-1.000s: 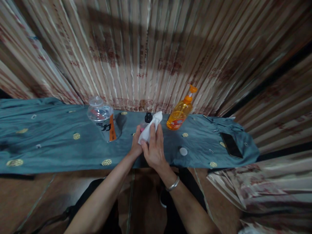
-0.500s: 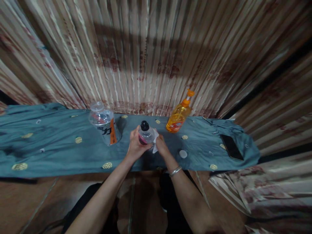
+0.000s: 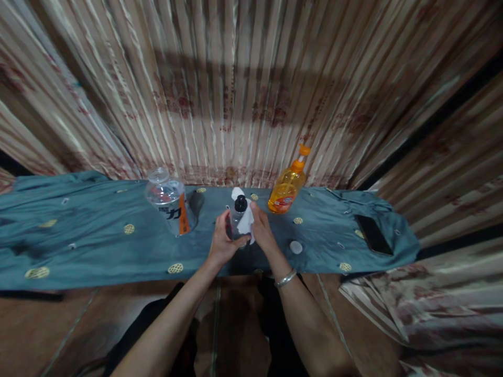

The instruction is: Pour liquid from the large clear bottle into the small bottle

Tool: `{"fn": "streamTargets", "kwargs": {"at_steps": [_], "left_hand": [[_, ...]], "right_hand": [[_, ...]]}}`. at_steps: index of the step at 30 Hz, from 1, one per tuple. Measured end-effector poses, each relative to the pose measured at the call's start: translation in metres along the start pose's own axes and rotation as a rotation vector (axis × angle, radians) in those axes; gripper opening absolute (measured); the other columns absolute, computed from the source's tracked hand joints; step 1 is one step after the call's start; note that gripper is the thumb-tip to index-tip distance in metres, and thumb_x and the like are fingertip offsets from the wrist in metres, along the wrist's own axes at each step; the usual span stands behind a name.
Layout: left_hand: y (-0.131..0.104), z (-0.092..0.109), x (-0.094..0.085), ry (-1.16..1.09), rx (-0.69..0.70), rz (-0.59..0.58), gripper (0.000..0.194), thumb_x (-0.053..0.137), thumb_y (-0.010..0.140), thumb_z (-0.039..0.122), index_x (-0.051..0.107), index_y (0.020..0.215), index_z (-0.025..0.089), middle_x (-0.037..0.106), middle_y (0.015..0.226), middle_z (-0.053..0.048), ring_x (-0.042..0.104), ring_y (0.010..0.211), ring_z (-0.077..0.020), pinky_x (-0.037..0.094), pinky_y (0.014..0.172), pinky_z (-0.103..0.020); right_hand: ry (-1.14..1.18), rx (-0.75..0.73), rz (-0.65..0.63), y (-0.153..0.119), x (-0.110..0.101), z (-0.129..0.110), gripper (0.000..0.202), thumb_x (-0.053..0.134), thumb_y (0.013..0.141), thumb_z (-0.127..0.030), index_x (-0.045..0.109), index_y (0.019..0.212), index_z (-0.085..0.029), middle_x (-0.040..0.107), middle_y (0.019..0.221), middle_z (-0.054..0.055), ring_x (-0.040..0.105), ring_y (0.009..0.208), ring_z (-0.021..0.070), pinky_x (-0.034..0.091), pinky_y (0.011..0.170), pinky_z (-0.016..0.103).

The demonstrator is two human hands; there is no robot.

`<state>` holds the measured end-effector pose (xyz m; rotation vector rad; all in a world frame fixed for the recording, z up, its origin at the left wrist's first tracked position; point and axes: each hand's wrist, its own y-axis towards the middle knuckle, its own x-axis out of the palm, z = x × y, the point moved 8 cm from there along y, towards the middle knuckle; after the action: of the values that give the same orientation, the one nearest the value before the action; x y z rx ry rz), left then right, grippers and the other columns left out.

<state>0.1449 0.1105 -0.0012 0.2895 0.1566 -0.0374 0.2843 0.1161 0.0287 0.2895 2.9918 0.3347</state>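
My left hand [image 3: 223, 238] is wrapped round a small clear bottle [image 3: 234, 220] with a black cap [image 3: 241, 203]. The bottle stands near the middle of the cloth-covered table. My right hand [image 3: 261, 226] is closed on a white tissue [image 3: 247, 219], pressed against the bottle's right side. Part of the tissue sticks up behind the black cap. Both the bottle's lower part and its label are mostly hidden by my fingers and the tissue.
A large clear plastic bottle [image 3: 167, 201] without a lid stands to the left. An orange pump bottle [image 3: 287, 188] stands behind on the right. A round white lid [image 3: 296, 247] and a black phone [image 3: 373, 234] lie on the green tablecloth [image 3: 98, 251]. A pleated curtain [image 3: 220, 94] hangs behind.
The tissue has spread around the bottle's upper part and now shows behind the cap and across its front. My right hand has moved slightly up along the bottle.
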Motion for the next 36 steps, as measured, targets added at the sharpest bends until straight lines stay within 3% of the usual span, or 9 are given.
{"fn": "streamTargets", "kwargs": {"at_steps": [6,10,14,18,22,26,30,33,36], "left_hand": [[0.003,-0.002,0.0,0.017,-0.013,-0.048,0.077,0.085,0.055,0.027,0.054,0.126,0.022,0.061,0.119,-0.008,0.058,0.119,-0.0297,0.043,0.106,-0.047],[0.006,0.0,-0.005,0.018,-0.025,-0.084,0.067,0.083,0.051,0.019,0.064,0.116,0.022,0.061,0.117,-0.008,0.055,0.121,-0.0304,0.04,0.11,-0.047],[0.009,0.005,-0.008,-0.018,-0.037,-0.146,0.062,0.081,0.051,0.014,0.067,0.111,0.023,0.064,0.115,-0.006,0.058,0.117,-0.029,0.042,0.108,-0.045],[0.01,0.004,-0.008,-0.083,-0.061,-0.179,0.071,0.075,0.055,0.011,0.055,0.123,0.022,0.068,0.115,-0.006,0.065,0.107,-0.0263,0.05,0.098,-0.043],[0.009,-0.001,-0.01,-0.101,-0.056,-0.14,0.057,0.071,0.058,0.012,0.054,0.112,0.021,0.068,0.11,-0.006,0.066,0.104,-0.0239,0.052,0.093,-0.039],[0.01,-0.002,-0.03,-0.036,-0.02,-0.027,0.053,0.073,0.058,0.014,0.058,0.108,0.023,0.062,0.113,-0.005,0.061,0.112,-0.0238,0.05,0.097,-0.039],[0.007,0.001,-0.046,0.051,0.018,0.041,0.052,0.067,0.064,0.017,0.063,0.116,0.024,0.06,0.112,-0.006,0.061,0.104,-0.0237,0.052,0.094,-0.041],[-0.001,0.001,-0.046,0.096,0.032,0.066,0.058,0.062,0.069,0.018,0.06,0.126,0.023,0.06,0.119,-0.009,0.059,0.114,-0.028,0.051,0.098,-0.046],[-0.014,0.001,-0.037,0.121,0.035,0.079,0.078,0.068,0.066,0.019,0.046,0.141,0.02,0.053,0.139,-0.014,0.049,0.132,-0.034,0.039,0.112,-0.054]], "right_hand": [[0.085,0.221,-0.001,0.0,0.005,0.053,0.047,0.047,0.084,-0.061,0.062,0.066,-0.021,0.063,0.062,0.0,0.059,0.068,0.0174,0.049,0.068,0.028],[0.155,0.266,-0.011,-0.007,0.001,0.062,0.045,0.057,0.073,-0.064,0.057,0.059,-0.021,0.056,0.054,-0.002,0.05,0.057,0.0146,0.043,0.056,0.026],[0.217,0.232,-0.03,-0.006,-0.005,0.041,0.042,0.062,0.071,-0.063,0.058,0.063,-0.022,0.058,0.058,-0.003,0.049,0.057,0.0139,0.042,0.055,0.025],[0.352,0.211,0.058,0.001,-0.014,0.018,0.04,0.064,0.073,-0.062,0.059,0.067,-0.023,0.061,0.063,-0.003,0.053,0.06,0.0149,0.046,0.059,0.026],[0.438,0.177,0.043,0.004,-0.01,0.008,0.034,0.067,0.075,-0.057,0.065,0.076,-0.023,0.067,0.073,-0.002,0.063,0.074,0.0172,0.052,0.072,0.028],[0.342,0.2,0.002,0.002,-0.003,0.023,0.032,0.062,0.079,-0.055,0.068,0.083,-0.023,0.071,0.079,-0.001,0.066,0.082,0.019,0.053,0.081,0.03],[0.21,0.231,-0.092,-0.008,0.012,0.047,0.032,0.054,0.083,-0.049,0.071,0.084,-0.023,0.073,0.082,0.0,0.067,0.087,0.0201,0.052,0.087,0.032],[0.12,0.261,-0.12,-0.018,0.023,0.063,0.031,0.05,0.086,-0.044,0.073,0.085,-0.023,0.075,0.083,0.0,0.067,0.089,0.0207,0.051,0.089,0.033],[0.09,0.27,-0.097,-0.023,0.026,0.065,0.032,0.048,0.089,-0.041,0.074,0.09,-0.022,0.076,0.089,0.002,0.068,0.092,0.0213,0.051,0.09,0.033]]}}
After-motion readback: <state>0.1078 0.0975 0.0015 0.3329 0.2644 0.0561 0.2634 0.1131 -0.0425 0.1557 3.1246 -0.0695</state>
